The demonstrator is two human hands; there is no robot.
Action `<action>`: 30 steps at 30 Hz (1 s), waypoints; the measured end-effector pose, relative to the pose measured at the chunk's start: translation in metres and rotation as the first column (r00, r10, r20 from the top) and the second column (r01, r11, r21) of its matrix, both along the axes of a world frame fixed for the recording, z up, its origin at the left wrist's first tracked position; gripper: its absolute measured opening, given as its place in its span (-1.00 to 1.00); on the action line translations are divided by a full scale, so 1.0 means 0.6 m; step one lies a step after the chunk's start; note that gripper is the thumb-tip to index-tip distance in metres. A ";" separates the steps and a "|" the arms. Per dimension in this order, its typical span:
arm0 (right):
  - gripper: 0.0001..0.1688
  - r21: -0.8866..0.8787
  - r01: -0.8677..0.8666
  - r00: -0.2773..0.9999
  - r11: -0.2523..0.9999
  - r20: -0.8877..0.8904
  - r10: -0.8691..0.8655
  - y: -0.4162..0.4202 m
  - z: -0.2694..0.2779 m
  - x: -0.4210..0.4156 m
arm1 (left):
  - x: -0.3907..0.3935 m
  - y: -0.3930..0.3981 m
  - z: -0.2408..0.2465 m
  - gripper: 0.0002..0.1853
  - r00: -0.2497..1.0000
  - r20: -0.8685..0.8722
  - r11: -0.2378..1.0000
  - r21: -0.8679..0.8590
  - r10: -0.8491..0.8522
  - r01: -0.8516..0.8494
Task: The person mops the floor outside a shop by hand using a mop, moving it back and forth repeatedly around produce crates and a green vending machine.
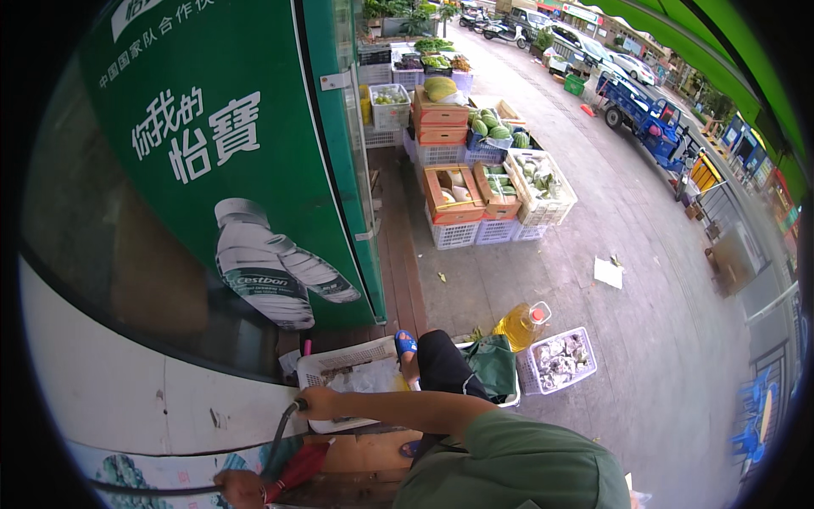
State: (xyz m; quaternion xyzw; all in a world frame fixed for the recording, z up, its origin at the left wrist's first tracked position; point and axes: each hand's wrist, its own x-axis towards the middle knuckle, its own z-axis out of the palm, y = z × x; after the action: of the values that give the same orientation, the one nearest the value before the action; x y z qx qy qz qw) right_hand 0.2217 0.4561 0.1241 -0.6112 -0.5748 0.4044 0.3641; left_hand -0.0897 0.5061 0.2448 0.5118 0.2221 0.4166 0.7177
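My right hand [320, 403] is closed around the end of a dark hose or thick cable [278, 432], above the near edge of a white plastic crate [310, 375]. Lower left, my left hand [240, 488] grips the same hose, which runs on to the left edge of the view. A folded dark-red umbrella [302, 467] lies right beside my left hand; whether that hand touches it is unclear. Inside the crate are clear plastic bags [365, 376]. A blue slipper [405, 343] is on one foot at the crate's far right end.
A green-panelled cabinet [305, 191] with a bottle picture stands upper left, above a white surface [159, 394]. To the right are a jug of yellow oil [523, 326], a crate of wrapped items [563, 361] and a green cloth [493, 366]. Stacked produce crates [455, 235] stand farther off.
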 end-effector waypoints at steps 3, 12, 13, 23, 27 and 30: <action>-0.72 0.053 -0.108 0.990 0.993 -0.087 0.112 -0.077 0.016 -0.031 | 0.029 0.087 0.021 -0.58 0.997 0.017 0.997 0.007 0.075 -0.075; -0.73 0.072 -0.514 0.853 0.855 0.151 0.500 -0.158 0.012 -0.016 | 0.523 -0.055 0.073 -0.69 0.856 0.209 0.880 0.077 -0.473 0.468; -0.73 0.093 -0.511 0.855 0.855 0.157 0.494 -0.158 -0.022 -0.005 | 0.551 -0.125 0.103 -0.70 0.819 0.221 0.846 0.069 -0.530 0.529; -0.61 0.061 -0.159 0.985 0.985 0.084 0.154 0.039 0.005 -0.001 | 0.098 -0.166 0.013 -0.70 0.975 -0.204 0.993 -0.097 -0.085 0.066; -0.63 0.062 -0.134 0.980 0.989 -0.143 0.141 0.033 -0.038 -0.106 | -0.076 -0.103 -0.008 -0.61 0.878 -0.169 0.836 -0.268 0.448 -0.479; -0.60 0.032 -0.332 0.937 0.943 -0.103 0.334 -0.020 -0.016 -0.155 | -0.173 -0.007 -0.002 -0.68 0.938 -0.129 0.931 -0.135 0.322 -0.338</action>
State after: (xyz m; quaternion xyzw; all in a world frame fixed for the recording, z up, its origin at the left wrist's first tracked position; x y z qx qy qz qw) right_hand 0.1285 0.4442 0.1144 -0.4800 -0.6524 0.4882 0.3250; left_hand -0.1933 0.5017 0.2435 0.4309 0.3739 0.4854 0.6625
